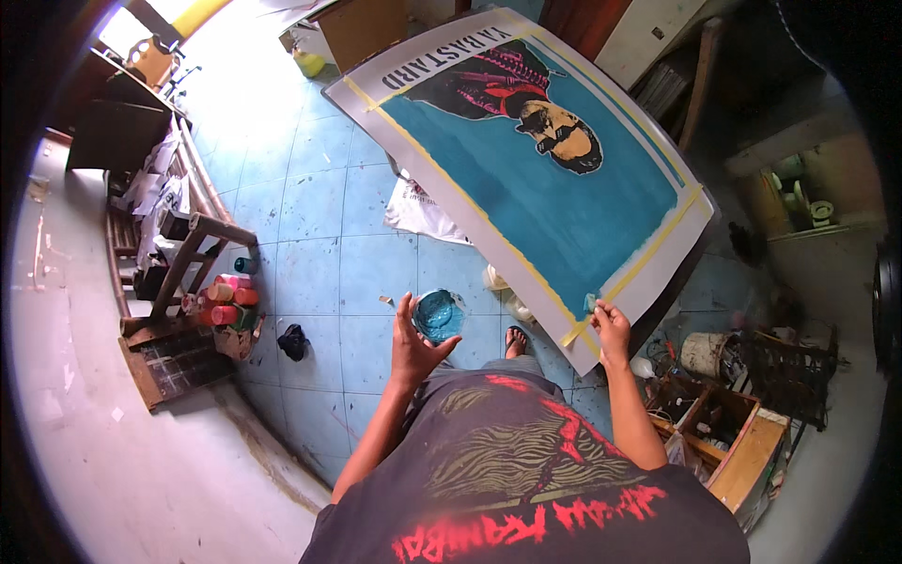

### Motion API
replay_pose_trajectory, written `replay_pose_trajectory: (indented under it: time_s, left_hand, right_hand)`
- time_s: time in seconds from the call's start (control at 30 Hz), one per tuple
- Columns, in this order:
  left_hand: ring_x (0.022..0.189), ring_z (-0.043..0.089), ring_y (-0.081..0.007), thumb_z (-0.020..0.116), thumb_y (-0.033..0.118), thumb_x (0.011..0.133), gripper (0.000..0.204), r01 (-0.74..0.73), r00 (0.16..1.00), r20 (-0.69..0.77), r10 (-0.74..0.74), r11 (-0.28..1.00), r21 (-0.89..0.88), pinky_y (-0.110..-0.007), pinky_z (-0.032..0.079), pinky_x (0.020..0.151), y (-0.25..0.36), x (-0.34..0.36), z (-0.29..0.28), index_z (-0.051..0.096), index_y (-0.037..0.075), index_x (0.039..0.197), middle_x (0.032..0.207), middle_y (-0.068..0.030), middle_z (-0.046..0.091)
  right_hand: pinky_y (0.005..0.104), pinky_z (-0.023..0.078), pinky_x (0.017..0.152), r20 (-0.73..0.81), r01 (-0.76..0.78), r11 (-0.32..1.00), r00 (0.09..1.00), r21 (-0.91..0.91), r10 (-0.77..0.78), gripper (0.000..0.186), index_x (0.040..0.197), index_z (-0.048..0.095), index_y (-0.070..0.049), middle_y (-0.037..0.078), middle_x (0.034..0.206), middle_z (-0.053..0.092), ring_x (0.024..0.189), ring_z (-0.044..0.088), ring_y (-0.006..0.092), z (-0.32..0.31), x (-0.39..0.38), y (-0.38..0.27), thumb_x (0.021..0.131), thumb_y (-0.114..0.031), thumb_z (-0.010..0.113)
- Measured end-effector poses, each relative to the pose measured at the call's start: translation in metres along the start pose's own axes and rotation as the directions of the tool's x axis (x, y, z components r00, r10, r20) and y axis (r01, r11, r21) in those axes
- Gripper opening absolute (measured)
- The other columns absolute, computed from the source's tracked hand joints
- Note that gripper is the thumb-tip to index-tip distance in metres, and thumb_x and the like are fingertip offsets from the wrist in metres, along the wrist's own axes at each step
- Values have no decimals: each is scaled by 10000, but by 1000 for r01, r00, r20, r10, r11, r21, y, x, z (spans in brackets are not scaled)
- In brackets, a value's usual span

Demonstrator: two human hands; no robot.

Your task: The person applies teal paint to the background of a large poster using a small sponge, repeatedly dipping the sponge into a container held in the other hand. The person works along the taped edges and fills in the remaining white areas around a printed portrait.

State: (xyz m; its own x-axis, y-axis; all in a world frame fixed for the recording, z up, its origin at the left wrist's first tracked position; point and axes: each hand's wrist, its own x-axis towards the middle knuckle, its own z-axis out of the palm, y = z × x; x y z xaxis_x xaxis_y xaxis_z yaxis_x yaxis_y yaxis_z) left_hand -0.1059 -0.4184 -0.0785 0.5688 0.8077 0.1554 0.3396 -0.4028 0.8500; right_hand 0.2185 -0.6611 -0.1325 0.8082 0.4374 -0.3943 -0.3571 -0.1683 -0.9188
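Observation:
My left hand is curled around a round tub of teal paint, thumb and fingers on its sides. Pinched in my right hand is a small teal-stained piece, perhaps a sponge; its exact kind is too small to tell. It meets the lower corner of the teal area on a large white poster. A painted figure and lettering fill the poster's far end. Yellow masking tape borders the teal field, which has a rough, pale edge near my right hand.
At left, several paint jars stand near a wooden frame, and a black crumpled bag lies on the blue tiles. A white cloth is beneath the poster's left edge. To the right are a wooden crate and a stained bucket.

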Motion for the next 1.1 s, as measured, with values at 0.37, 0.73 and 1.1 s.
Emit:
replay_pose_trajectory:
  time_s: [0.37,0.73,1.1]
  left_hand:
    - [1239,552,-367,963,234,604,1191,63,987,146,-67,998,31,-441,450,1049,-84,50,-102,228,62,1524,1331,-238,546]
    - [1255,530,-393,951,263,608,1175,-129,881,457,124,991,-21,-465,425,1073,-67,93,-63,240,23,1513,1354,-257,535]
    - [1266,532,-376,929,284,634,1162,-383,709,613,348,920,-79,-459,440,1066,22,50,14,221,9,1514,1353,-254,529]
  right_hand:
    - [279,559,784,-272,1,789,939,615,211,161,1110,668,-38,20,930,659,834,631,120,54,-78,9,969,-112,647]
    - [314,588,830,-486,391,355,842,849,234,115,1007,624,20,107,917,674,855,665,199,11,-194,31,978,-91,635]
    - [307,579,868,-561,525,199,774,828,293,143,1065,628,13,106,943,678,883,667,198,-51,-305,104,980,-102,640]
